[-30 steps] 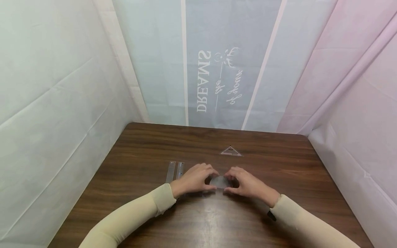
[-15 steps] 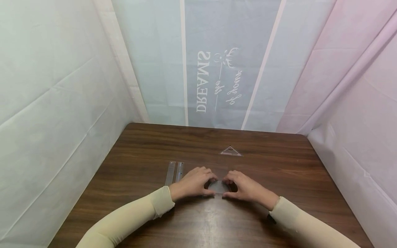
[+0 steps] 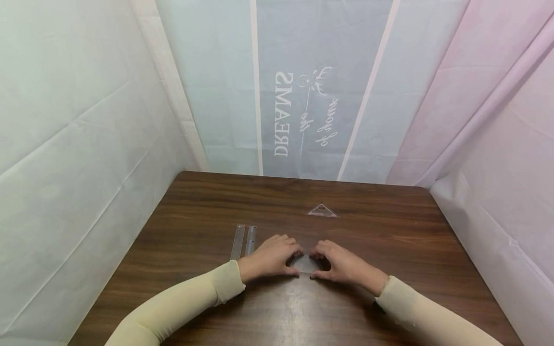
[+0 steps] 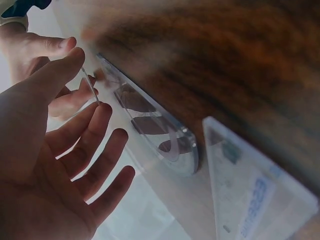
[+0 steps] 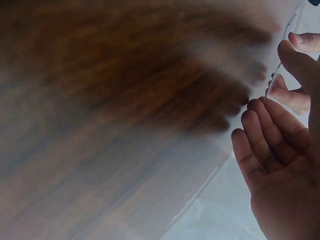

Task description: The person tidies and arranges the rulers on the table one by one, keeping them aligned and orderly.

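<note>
In the head view both hands pinch a clear, half-round protractor (image 3: 305,264), one at each side. My left hand (image 3: 272,257) has its thumb on the near side and its fingers on the far side. My right hand (image 3: 344,264) mirrors that grip. From the left wrist the protractor (image 4: 90,86) shows almost edge-on between thumb and index fingertip. The right wrist view gives it as a thin bright line. Under the left hand lies a clear flat piece (image 4: 160,122) with cutouts and a rounded end; beside it is another clear piece (image 4: 260,192) with blue lettering.
Two clear rulers (image 3: 237,242) lie side by side left of the left hand, partly behind it. A clear set square (image 3: 322,210) rests farther back on the brown wooden table (image 3: 372,206). Fabric curtains (image 3: 298,48) stand behind and at both sides.
Both hands have shifted a little toward the person with the protractor held between them. The rulers and set square have stayed where they were.
</note>
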Tool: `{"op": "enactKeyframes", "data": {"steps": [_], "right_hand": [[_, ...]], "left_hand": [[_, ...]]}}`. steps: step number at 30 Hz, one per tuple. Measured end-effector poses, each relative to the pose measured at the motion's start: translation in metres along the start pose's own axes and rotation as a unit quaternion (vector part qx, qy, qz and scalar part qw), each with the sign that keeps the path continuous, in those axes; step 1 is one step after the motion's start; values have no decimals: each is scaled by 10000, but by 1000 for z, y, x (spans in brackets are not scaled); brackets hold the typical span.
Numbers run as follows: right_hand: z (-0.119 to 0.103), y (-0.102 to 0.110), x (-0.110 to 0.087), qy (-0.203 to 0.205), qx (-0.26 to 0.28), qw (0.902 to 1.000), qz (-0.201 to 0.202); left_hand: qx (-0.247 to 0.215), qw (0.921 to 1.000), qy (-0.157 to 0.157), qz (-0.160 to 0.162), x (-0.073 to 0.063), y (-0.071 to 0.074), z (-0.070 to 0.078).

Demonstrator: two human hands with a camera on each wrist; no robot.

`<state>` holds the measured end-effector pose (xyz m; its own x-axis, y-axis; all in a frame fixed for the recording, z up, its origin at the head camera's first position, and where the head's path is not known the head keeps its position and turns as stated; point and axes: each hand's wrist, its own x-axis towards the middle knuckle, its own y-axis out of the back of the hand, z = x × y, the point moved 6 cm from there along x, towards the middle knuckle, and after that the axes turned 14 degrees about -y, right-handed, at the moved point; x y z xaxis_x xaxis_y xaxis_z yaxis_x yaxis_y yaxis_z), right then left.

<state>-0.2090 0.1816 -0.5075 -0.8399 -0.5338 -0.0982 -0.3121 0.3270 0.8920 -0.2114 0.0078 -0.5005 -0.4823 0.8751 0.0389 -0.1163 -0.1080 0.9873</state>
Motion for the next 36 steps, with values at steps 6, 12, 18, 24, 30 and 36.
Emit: {"op": "enactKeyframes", "data": {"steps": [6, 12, 18, 24, 30, 36], "right_hand": [[-1, 0, -2, 47, -62, 9999, 139], [-1, -1, -3, 155, -235, 9992, 283], [-4, -1, -4, 215, -308, 9988, 311], [-4, -1, -5, 176, -328, 9989, 300], [-5, -3, -6, 108, -351, 9990, 240], [-5, -3, -6, 79, -393, 9989, 245]], "left_hand": [[113, 9999, 26, -124, 1, 0, 3], [331, 9994, 0, -114, 1, 0, 6], [461, 9989, -50, -45, 1, -1, 7], [465, 9989, -69, -20, 2, -2, 6], [499, 9987, -33, -79, 1, -3, 9], [549, 9984, -6, -119, 1, -4, 10]]}}
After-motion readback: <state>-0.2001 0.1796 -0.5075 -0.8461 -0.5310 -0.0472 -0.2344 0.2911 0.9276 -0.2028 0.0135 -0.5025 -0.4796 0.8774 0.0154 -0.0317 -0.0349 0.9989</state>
